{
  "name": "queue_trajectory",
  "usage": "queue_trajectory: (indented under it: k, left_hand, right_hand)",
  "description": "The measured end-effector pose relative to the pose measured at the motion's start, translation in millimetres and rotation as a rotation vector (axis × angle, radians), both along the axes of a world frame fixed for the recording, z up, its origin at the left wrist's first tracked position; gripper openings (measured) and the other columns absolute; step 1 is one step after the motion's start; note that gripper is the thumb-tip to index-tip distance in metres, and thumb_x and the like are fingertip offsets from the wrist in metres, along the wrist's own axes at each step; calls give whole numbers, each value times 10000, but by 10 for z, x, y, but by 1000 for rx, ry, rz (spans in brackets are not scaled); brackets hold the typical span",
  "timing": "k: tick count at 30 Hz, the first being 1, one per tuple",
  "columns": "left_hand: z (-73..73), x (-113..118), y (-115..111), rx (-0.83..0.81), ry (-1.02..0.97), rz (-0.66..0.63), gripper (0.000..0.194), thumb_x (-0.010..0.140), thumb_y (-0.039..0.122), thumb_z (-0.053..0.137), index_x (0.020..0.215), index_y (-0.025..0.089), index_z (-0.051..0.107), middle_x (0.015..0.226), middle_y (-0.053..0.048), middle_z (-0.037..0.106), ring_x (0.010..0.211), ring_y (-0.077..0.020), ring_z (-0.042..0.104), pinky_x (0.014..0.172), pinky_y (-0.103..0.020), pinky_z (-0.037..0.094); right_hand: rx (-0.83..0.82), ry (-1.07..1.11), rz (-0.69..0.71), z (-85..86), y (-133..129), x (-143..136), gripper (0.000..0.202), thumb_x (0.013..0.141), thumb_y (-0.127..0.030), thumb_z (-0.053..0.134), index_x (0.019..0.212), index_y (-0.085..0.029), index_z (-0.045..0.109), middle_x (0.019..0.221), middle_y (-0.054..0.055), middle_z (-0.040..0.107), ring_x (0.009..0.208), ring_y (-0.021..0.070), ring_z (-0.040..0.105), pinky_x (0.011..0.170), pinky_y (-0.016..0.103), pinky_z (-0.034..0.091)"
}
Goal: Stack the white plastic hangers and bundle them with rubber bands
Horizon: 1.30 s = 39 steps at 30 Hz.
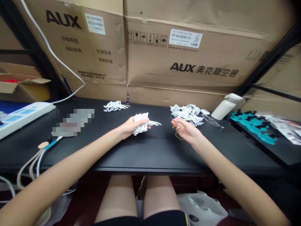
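Observation:
My left hand [129,128] is wrapped round a bundle of white looped cords [141,124], whose loose ends stick out to the right. To its right, my right hand [185,129] pinches a thin yellow band [174,125] between thumb and fingertips, apart from the bundle. A yellow loop [179,136] shows just below that hand. Behind my right hand lies a larger pile of white cords [187,113]. A smaller group of white cords [115,106] rests at the back of the black table [145,153], left of centre.
Large cardboard boxes [150,69] stand behind the table. A white bottle [225,106], glasses [213,121] and teal objects [254,125] are at right. At left are a power strip [25,116], a pixelated flat object [74,123] and cables [35,160].

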State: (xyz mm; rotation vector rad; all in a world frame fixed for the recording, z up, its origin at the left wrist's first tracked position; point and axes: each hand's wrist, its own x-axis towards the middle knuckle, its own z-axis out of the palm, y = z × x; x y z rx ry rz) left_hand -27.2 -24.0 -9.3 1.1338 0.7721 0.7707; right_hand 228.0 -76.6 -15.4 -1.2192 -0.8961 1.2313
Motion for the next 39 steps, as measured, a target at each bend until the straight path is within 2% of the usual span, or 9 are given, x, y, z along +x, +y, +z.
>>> queue_trajectory:
  k: [6,8,10,14,20,25,31,35,39]
  left_hand:
    - [7,4,5,-37,-41,19,328,657,275,815,911,114,683,903,-99,728,743,-175,701,696,-263,572]
    - [21,1,7,-62,-73,45,326,653,253,817,916,120,678,897,-90,726,736,-168,698,698,-260,567]
    - [36,-3,9,-77,-103,71,315,658,229,812,919,121,673,893,-88,724,734,-163,694,703,-259,562]
    - [61,1,-6,-79,-119,79,290,677,206,795,924,121,669,882,-85,721,718,-153,686,684,-245,552]
    - [73,47,-71,-98,-108,32,286,679,230,790,913,117,671,846,-81,716,712,-162,681,680,-263,556]
    - [51,60,-99,-47,-107,-22,307,663,272,798,903,116,687,810,-64,702,693,-137,650,619,-218,518]
    - [41,58,-101,-30,-74,-2,346,633,289,812,902,106,695,812,-72,702,691,-139,639,617,-219,496]
    - [56,60,-102,32,-96,24,371,631,311,806,906,95,680,801,-74,703,724,-169,658,666,-257,504]
    - [49,62,-75,43,-152,121,355,637,313,797,903,108,681,787,-57,699,704,-157,654,666,-257,505]
  right_hand:
    - [103,204,63,131,158,-273,158,701,-140,610,835,-211,566,1119,56,685,1035,176,664,652,187,590]
    - [206,163,62,146,175,-365,219,689,-143,636,887,-212,570,1263,50,614,1018,184,674,611,180,579]
    - [314,64,39,143,164,-433,256,683,-205,696,898,-210,557,1337,66,558,864,172,716,470,156,524]
    - [476,-154,85,130,66,-476,331,658,-326,769,871,-196,551,1355,120,539,526,98,666,284,147,338]
    - [583,-449,292,129,-70,-545,498,633,-337,801,1091,-241,630,1426,130,451,494,53,590,430,239,501]
    - [704,-670,282,105,-32,-684,474,647,-354,795,1072,-210,641,1166,97,566,529,53,536,478,247,504]
    - [586,-627,244,56,9,-791,412,632,-371,785,903,-205,522,838,-17,570,494,59,502,457,220,448]
    - [365,-325,355,9,18,-866,427,645,-369,772,857,-221,433,605,-81,526,443,107,559,403,215,447]
    - [111,57,521,-29,-8,-900,343,705,-391,730,805,-194,467,624,-45,570,558,142,647,423,198,481]
